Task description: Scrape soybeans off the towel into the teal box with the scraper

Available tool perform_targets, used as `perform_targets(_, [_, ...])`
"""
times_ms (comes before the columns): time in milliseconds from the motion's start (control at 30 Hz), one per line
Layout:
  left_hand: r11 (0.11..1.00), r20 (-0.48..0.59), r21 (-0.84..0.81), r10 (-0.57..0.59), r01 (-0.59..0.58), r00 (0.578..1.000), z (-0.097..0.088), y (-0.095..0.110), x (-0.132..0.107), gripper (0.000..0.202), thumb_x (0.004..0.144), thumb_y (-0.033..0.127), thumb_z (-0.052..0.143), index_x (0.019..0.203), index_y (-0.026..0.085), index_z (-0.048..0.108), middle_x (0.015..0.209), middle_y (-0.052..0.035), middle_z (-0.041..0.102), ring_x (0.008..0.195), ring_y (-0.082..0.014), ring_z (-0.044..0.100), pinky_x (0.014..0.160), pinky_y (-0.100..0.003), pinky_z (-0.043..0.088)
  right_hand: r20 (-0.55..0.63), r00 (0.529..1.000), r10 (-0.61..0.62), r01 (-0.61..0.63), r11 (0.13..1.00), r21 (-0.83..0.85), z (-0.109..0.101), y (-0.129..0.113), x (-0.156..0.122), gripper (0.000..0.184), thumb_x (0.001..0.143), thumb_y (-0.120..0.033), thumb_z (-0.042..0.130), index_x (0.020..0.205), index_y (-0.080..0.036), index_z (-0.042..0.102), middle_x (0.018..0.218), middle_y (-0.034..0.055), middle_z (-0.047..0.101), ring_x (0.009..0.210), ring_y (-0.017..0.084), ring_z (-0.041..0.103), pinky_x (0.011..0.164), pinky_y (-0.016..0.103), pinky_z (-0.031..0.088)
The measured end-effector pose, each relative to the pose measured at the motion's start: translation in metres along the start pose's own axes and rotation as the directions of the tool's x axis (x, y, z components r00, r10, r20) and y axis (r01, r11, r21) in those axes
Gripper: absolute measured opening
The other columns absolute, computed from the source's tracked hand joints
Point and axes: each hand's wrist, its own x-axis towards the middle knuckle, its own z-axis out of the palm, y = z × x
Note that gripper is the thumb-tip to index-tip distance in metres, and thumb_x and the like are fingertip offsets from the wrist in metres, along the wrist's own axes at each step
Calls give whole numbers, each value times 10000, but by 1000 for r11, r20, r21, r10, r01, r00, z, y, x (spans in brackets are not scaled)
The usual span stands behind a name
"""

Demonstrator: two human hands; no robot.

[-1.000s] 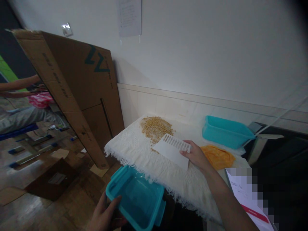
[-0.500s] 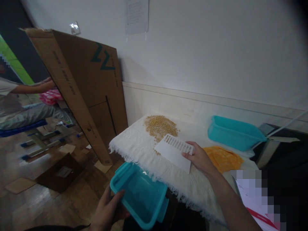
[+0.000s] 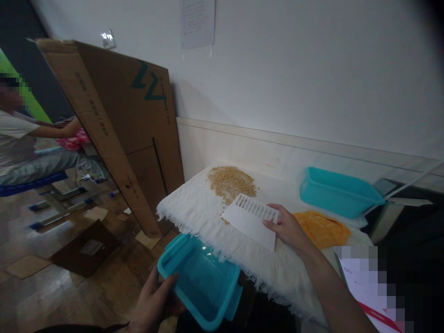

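My left hand (image 3: pixel 154 303) grips the near corner of a teal plastic container (image 3: pixel 201 282), held below the front edge of the table. My right hand (image 3: pixel 286 229) is closed on a white flat scraper with a slotted edge (image 3: pixel 251 219), resting on the white fringed cloth (image 3: pixel 194 208). Just beyond the scraper lies a pile of yellow-brown beans (image 3: pixel 231 181) on the cloth.
A second teal tub (image 3: pixel 338 192) stands at the back right, with an orange cloth (image 3: pixel 322 229) in front of it. A large cardboard sheet (image 3: pixel 128 125) leans against the wall at the left. Another person (image 3: pixel 31 138) sits far left. Papers (image 3: pixel 367 286) lie near right.
The view has shifted slightly to the left. My left hand has brought the teal container a little higher and nearer the table edge. The scraper has hardly moved.
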Motion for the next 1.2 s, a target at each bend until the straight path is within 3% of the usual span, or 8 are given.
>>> perform_targets(200, [999, -53, 35, 21, -19, 998, -1, -7, 9, 751, 585, 501, 991, 1204, 264, 637, 585, 66, 700, 485, -257, 742, 412, -347, 631, 86, 996, 36, -41, 997, 65, 7, -8, -3, 689, 653, -433, 880, 1232, -258, 551, 910, 28, 800, 806, 281, 802, 711, 415, 657])
perform_targets(300, [999, -46, 40, 25, -23, 999, -2, -9, 10, 779, 588, 504, 993, 1229, 268, 619, 575, 70, 701, 479, -269, 748, 404, -348, 625, 124, 990, 60, -75, 991, 113, 11, -13, -5, 724, 626, -443, 887, 1228, -257, 529, 840, 3, 777, 733, 266, 782, 624, 371, 626])
perform_targets(433, [999, -27, 36, 35, -34, 999, -5, -13, 14, 781, 598, 539, 995, 1223, 274, 609, 532, 90, 672, 404, -228, 679, 391, -344, 615, 165, 981, 99, -116, 988, 101, 16, -19, -10, 765, 643, -475, 890, 1271, -253, 514, 696, -44, 712, 575, 220, 711, 453, 270, 489])
perform_targets(600, [999, -1, 35, 32, -32, 999, -7, -15, 17, 818, 564, 585, 997, 1203, 282, 586, 504, 86, 669, 371, -236, 653, 373, -359, 602, 212, 971, 113, -124, 991, 40, 20, -26, -17, 780, 692, -520, 871, 1316, -242, 494, 574, -104, 622, 350, 117, 475, 344, 213, 298])
perform_targets(767, [999, -11, 30, 30, -30, 999, -2, -10, 12, 830, 560, 637, 996, 1188, 281, 586, 482, 93, 643, 374, -230, 650, 374, -324, 578, 270, 958, 99, -105, 994, 8, 25, -32, -22, 764, 717, -533, 848, 1324, -240, 489, 556, -117, 603, 325, 105, 430, 327, 204, 284])
perform_targets(1000, [1000, 28, -3, 21, -21, 999, 0, -3, 1, 875, 573, 687, 986, 1258, 271, 636, 493, 81, 641, 418, -236, 685, 418, -313, 574, 310, 947, 83, -105, 993, 54, 32, -20, -26, 756, 769, -527, 851, 1394, -248, 528, 558, -108, 601, 307, 92, 414, 318, 190, 250])
perform_targets(1200, [1000, -6, 10, 30, -30, 1000, 3, 9, -10, 856, 586, 661, 992, 1238, 261, 607, 508, 89, 645, 425, -216, 658, 394, -310, 583, 362, 928, 90, -101, 995, 14, 33, -11, -22, 873, 729, -592, 863, 1452, -228, 537, 526, -101, 576, 305, 95, 405, 303, 186, 249])
